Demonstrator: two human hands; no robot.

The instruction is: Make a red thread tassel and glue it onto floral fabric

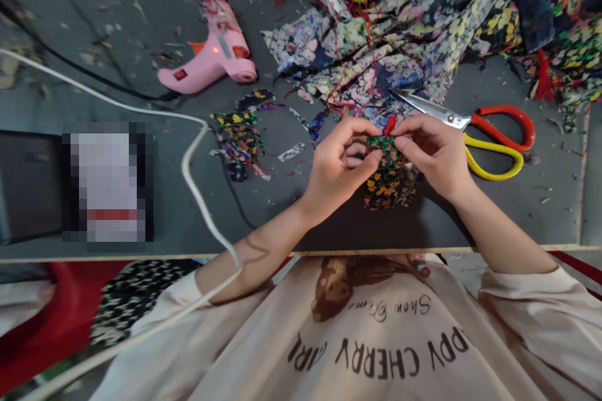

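Note:
A small piece of dark floral fabric [386, 178] hangs between my hands above the near part of the table. My left hand [345, 153] pinches its upper left corner between thumb and fingers. At the upper right corner, the thumb and forefinger of my right hand [435, 150] close on the same fabric. A bright red bit [390, 124], perhaps thread or cord, sticks up at the top edge between my fingertips. Just beyond my right hand lie scissors [501, 131] with one red and one yellow handle, blades pointing to the far left and partly behind that hand.
A pink glue gun [209, 53] with a lit orange light lies at the far left. Heaped floral cloth [376, 44] with loose red threads covers the far right. Fabric scraps [239, 138] lie left of my hands. A white cable [188, 160] crosses my left arm.

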